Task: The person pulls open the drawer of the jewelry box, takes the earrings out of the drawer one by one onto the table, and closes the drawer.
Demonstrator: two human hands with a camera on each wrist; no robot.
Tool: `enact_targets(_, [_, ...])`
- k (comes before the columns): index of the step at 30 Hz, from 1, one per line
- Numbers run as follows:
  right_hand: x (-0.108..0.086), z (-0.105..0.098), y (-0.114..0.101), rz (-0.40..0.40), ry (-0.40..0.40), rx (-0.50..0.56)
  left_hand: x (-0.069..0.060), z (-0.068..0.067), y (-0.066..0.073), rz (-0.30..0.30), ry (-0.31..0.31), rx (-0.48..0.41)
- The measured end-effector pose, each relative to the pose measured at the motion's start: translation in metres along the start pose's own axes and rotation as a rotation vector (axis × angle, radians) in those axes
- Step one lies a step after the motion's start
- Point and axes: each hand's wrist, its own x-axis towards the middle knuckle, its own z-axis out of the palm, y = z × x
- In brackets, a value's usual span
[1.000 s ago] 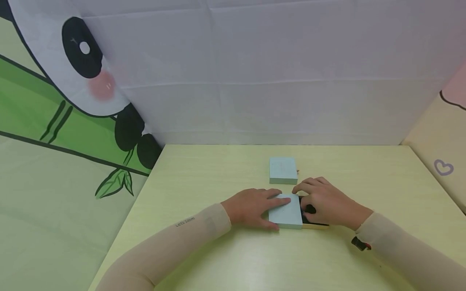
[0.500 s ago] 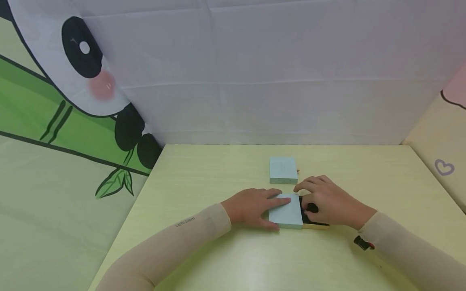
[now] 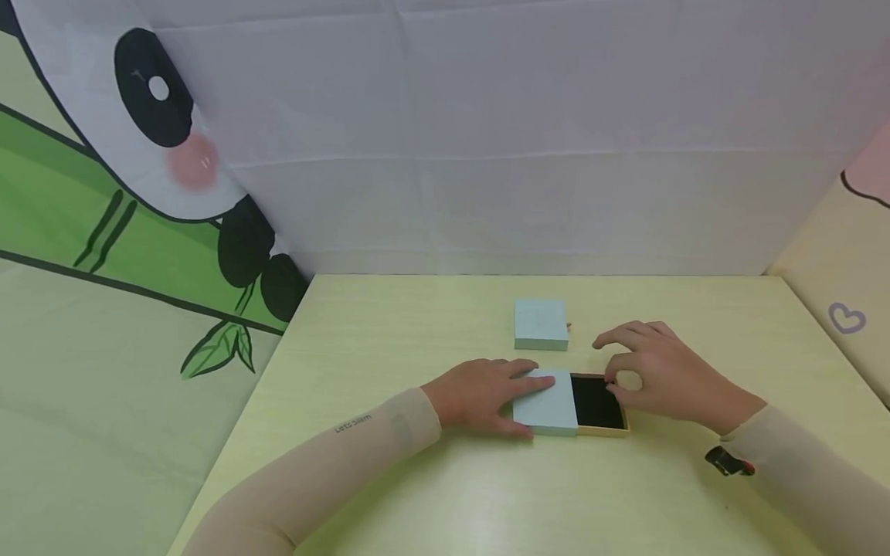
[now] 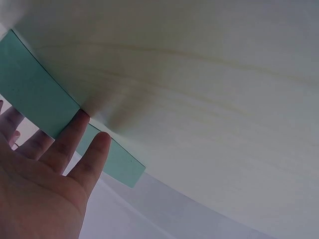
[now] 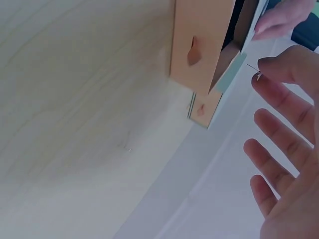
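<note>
A light-blue drawer box (image 3: 542, 413) lies on the table, its black-lined drawer (image 3: 598, 401) pulled out to the right. My left hand (image 3: 480, 398) rests on the sleeve with spread, nearly straight fingers: the index on top, the thumb by the near edge. In the left wrist view its fingers lie against the box's side (image 4: 35, 84). Over the drawer's right rim, my right hand (image 3: 657, 378) pinches a tiny silvery earring-like piece (image 5: 258, 76) with a thin pin between thumb and index finger. Its other fingers are loosely spread. The piece's exact shape is too small to tell.
A second light-blue box (image 3: 541, 324), closed, sits behind the first one, with a small tan tab at its right side. The pale wood-look table (image 3: 417, 324) ends at a white cloth backdrop (image 3: 487, 154). A printed cloth hangs at the left.
My right hand has moved right and slightly up, out of the drawer to its right rim, with the tiny piece pinched. More of the black lining shows. My left hand stays on the box.
</note>
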Motion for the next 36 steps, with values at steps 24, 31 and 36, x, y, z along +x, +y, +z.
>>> enact_targets(24, [-0.057,0.018,0.031,0.146,-0.003,0.041,-0.002,-0.001,-0.001,0.007,0.0,0.004])
enact_targets(31, [-0.065,0.022,0.035,0.144,0.023,0.014,-0.002,-0.002,0.001,0.008,0.001,0.001])
enact_targets(36, [-0.071,0.024,0.038,0.146,0.029,0.006,-0.002,-0.002,0.001,0.007,-0.005,-0.001])
